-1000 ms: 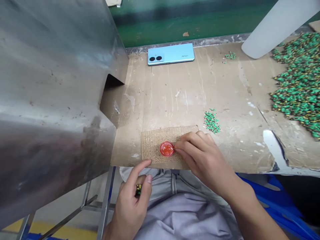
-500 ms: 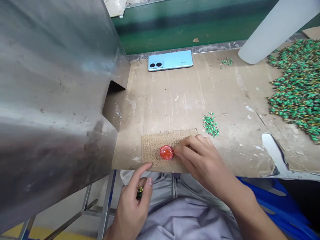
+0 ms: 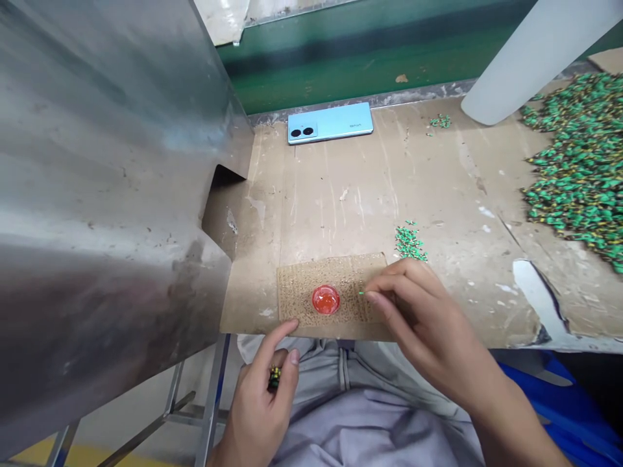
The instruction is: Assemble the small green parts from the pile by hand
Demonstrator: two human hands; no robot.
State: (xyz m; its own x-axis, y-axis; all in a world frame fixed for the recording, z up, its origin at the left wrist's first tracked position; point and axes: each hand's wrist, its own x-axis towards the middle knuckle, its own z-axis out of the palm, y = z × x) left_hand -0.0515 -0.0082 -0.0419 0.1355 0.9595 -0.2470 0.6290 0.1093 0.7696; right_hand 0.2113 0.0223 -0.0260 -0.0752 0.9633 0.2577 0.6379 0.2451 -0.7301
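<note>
My right hand [image 3: 423, 311] pinches a tiny green piece [image 3: 361, 293] between thumb and forefinger, its tip showing over the textured brown pad [image 3: 296, 285]. On that pad, left of the pinch and apart from it, sits a small round red dish [image 3: 326, 299] with a shiny surface. My left hand [image 3: 260, 389] is in front of the table edge, its fingers curled around several small dark green and yellow pieces [image 3: 274, 376]. Its forefinger stretches out to the pad's near edge. Just beyond my right hand lies a small pile of green pieces [image 3: 410, 241].
A large heap of green, black and yellow pieces [image 3: 579, 162] covers the right side. A light blue phone [image 3: 331, 123] lies at the back. A white tube [image 3: 530, 61] slants down at the back right. A metal panel [image 3: 107, 194] walls off the left.
My right hand has drawn back to the right from the red dish with the green piece in its fingers. My left hand stays nearly where it was.
</note>
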